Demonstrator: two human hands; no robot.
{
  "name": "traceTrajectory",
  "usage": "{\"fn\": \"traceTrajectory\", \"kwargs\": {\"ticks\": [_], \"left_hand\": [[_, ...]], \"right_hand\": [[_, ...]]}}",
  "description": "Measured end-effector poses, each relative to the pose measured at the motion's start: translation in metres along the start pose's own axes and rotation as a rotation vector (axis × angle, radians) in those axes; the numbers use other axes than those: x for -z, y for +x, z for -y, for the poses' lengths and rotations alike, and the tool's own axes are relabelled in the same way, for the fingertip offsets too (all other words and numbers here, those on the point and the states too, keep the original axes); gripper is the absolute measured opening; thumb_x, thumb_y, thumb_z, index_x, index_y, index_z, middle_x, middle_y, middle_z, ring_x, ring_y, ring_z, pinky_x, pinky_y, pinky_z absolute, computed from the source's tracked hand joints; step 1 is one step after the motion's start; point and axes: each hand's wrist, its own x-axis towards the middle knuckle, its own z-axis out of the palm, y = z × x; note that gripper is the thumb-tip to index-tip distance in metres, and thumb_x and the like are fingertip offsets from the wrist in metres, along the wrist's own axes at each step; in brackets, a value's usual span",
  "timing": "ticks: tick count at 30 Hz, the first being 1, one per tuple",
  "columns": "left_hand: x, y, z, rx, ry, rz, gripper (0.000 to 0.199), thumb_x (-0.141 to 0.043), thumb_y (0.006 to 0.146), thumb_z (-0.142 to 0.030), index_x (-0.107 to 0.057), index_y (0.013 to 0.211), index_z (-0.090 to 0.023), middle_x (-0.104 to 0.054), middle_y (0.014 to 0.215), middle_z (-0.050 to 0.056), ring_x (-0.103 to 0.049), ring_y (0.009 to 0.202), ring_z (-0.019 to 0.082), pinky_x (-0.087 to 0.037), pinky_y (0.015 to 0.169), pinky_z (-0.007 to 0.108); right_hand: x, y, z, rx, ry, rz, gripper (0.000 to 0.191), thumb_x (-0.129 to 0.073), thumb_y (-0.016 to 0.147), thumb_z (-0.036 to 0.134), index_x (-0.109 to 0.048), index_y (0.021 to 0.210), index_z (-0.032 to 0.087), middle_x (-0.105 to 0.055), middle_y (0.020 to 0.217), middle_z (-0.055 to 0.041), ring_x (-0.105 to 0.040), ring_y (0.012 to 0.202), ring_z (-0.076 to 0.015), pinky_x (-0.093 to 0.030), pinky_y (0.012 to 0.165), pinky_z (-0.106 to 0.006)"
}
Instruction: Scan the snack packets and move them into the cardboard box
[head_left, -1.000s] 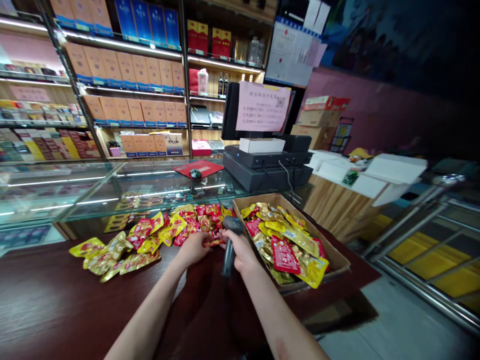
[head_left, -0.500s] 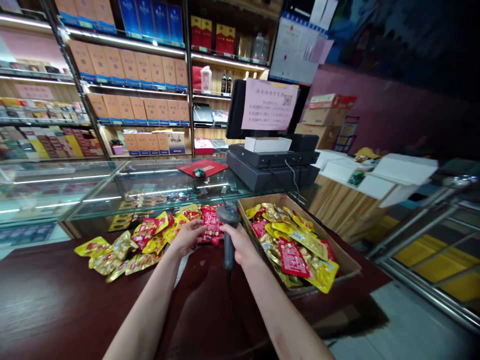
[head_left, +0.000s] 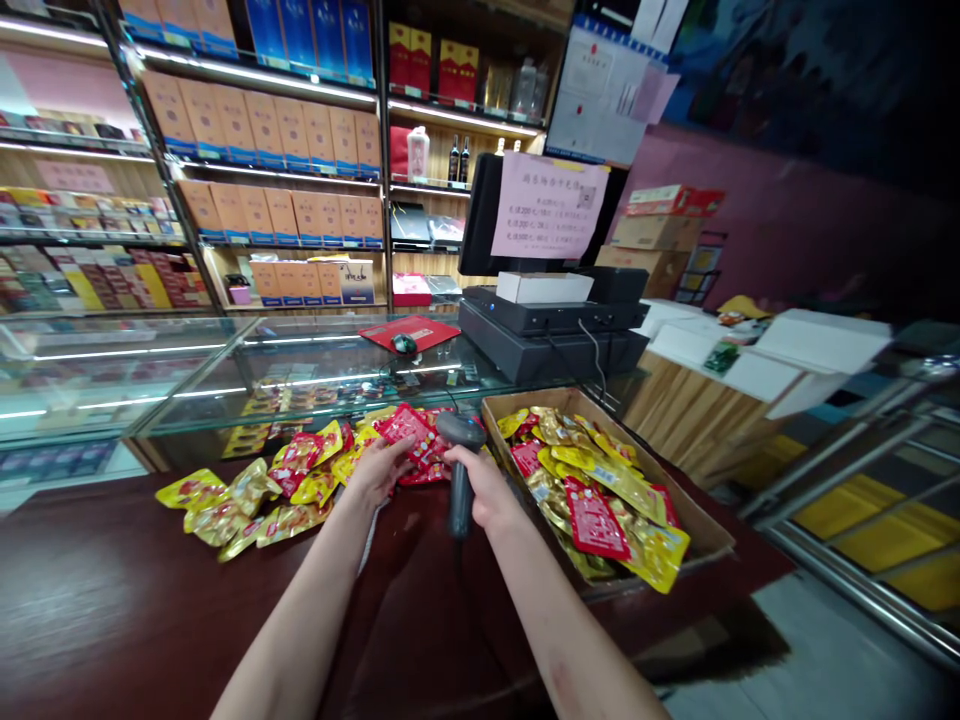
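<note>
My left hand point(head_left: 379, 472) has its fingers closed at the lower edge of a red snack packet point(head_left: 405, 426), which tilts over other red packets on the dark red table. In my right hand point(head_left: 484, 492) is a black handheld barcode scanner point(head_left: 461, 498), held upright by its handle with its head just right of the packets. Yellow, gold and red packets point(head_left: 251, 488) lie in a loose pile to the left of my left hand. Beside my right hand stands an open cardboard box point(head_left: 694, 560) filled with similar packets.
Behind the pile is a glass display counter point(head_left: 187, 390) with a red mouse pad point(head_left: 427, 332) and a mouse point(head_left: 403, 344). A monitor point(head_left: 480, 220) stands on a black cash drawer point(head_left: 555, 345). Metal railing point(head_left: 847, 560) runs at the right; stocked shelves line the back.
The red packet at my left hand has gone from upright beside the scanner to tilted up and left. My right hand keeps the scanner in nearly the same place. The view has shifted slightly.
</note>
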Motion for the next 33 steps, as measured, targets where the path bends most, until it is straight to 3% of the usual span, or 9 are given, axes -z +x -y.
{"fn": "traceTrajectory", "kwargs": {"ticks": [3, 7, 11, 15, 17, 22, 25, 29, 33], "left_hand": [[-0.004, 0.001, 0.0, -0.02, -0.098, -0.101, 0.019, -0.073, 0.065, -0.011, -0.058, 0.077, -0.013, -0.066, 0.071, 0.003, -0.063, 0.06, 0.009, -0.052, 0.058, 0.019], [-0.008, -0.003, 0.004, -0.07, -0.02, -0.062, 0.036, -0.079, 0.058, -0.013, -0.059, 0.088, -0.014, -0.068, 0.079, 0.003, -0.065, 0.067, 0.013, -0.054, 0.062, 0.025], [-0.007, -0.006, 0.006, -0.184, 0.301, -0.032, 0.054, -0.082, 0.055, -0.027, -0.06, 0.104, -0.016, -0.07, 0.086, 0.005, -0.066, 0.072, 0.017, -0.054, 0.068, 0.03], [0.0, -0.004, 0.007, -0.324, 0.775, -0.034, 0.036, -0.077, 0.057, -0.036, -0.068, 0.085, -0.014, -0.07, 0.076, 0.004, -0.064, 0.07, 0.018, -0.05, 0.064, 0.026], [0.002, -0.002, 0.009, -0.371, 0.84, -0.002, 0.029, -0.076, 0.057, -0.034, -0.067, 0.077, -0.015, -0.07, 0.073, 0.003, -0.064, 0.07, 0.019, -0.048, 0.062, 0.025], [0.002, 0.002, 0.011, -0.237, 0.456, -0.003, 0.045, -0.081, 0.053, -0.027, -0.066, 0.093, -0.015, -0.071, 0.08, 0.006, -0.066, 0.074, 0.019, -0.05, 0.066, 0.026], [0.0, 0.001, 0.007, -0.166, 0.27, -0.02, 0.052, -0.082, 0.053, -0.026, -0.063, 0.1, -0.015, -0.071, 0.079, 0.004, -0.065, 0.066, 0.016, -0.051, 0.063, 0.027], [-0.002, -0.001, 0.001, -0.198, 0.146, 0.027, 0.046, -0.079, 0.056, -0.028, -0.062, 0.098, -0.016, -0.07, 0.076, 0.002, -0.063, 0.058, 0.013, -0.051, 0.059, 0.025], [-0.002, -0.002, 0.0, -0.214, 0.109, 0.056, 0.045, -0.078, 0.058, -0.028, -0.062, 0.098, -0.016, -0.071, 0.08, 0.003, -0.062, 0.054, 0.012, -0.051, 0.057, 0.025]], "right_hand": [[-0.003, -0.001, 0.003, -0.058, 0.123, 0.079, 0.028, -0.064, 0.056, 0.016, -0.068, 0.084, 0.015, -0.069, 0.08, -0.0029, -0.06, 0.067, -0.0127, -0.051, 0.063, -0.024], [-0.005, 0.001, 0.015, -0.002, 0.123, 0.022, 0.022, -0.065, 0.057, 0.015, -0.066, 0.079, 0.015, -0.068, 0.078, -0.0029, -0.059, 0.068, -0.0125, -0.051, 0.062, -0.023], [-0.004, 0.007, 0.026, 0.082, -0.018, -0.015, 0.022, -0.064, 0.057, 0.016, -0.067, 0.079, 0.016, -0.067, 0.069, -0.0004, -0.059, 0.067, -0.013, -0.048, 0.06, -0.022], [-0.007, 0.009, 0.03, 0.19, -0.139, 0.03, 0.017, -0.065, 0.057, 0.017, -0.067, 0.075, 0.016, -0.065, 0.064, 0.0013, -0.06, 0.069, -0.0136, -0.046, 0.064, -0.022], [-0.011, 0.006, 0.031, 0.236, -0.204, 0.065, 0.016, -0.065, 0.059, 0.018, -0.067, 0.074, 0.016, -0.066, 0.065, 0.0008, -0.06, 0.072, -0.0148, -0.045, 0.065, -0.023], [-0.023, -0.012, 0.034, 0.306, -0.256, 0.059, 0.015, -0.065, 0.063, 0.022, -0.067, 0.076, 0.015, -0.067, 0.071, -0.0008, -0.061, 0.071, -0.0151, -0.045, 0.06, -0.022], [-0.027, -0.028, 0.032, 0.24, -0.18, 0.109, 0.019, -0.066, 0.064, 0.027, -0.065, 0.079, 0.015, -0.066, 0.068, -0.0016, -0.061, 0.062, -0.0142, -0.046, 0.054, -0.023], [-0.034, -0.043, 0.023, 0.051, -0.217, 0.206, 0.024, -0.064, 0.067, 0.037, -0.06, 0.069, 0.014, -0.057, 0.048, 0.0006, -0.048, 0.036, -0.0098, -0.037, 0.036, -0.021], [-0.039, -0.041, 0.013, 0.069, -0.307, 0.18, 0.025, -0.06, 0.069, 0.036, -0.054, 0.058, 0.015, -0.047, 0.036, 0.0041, -0.04, 0.029, -0.0076, -0.031, 0.033, -0.02]]}}
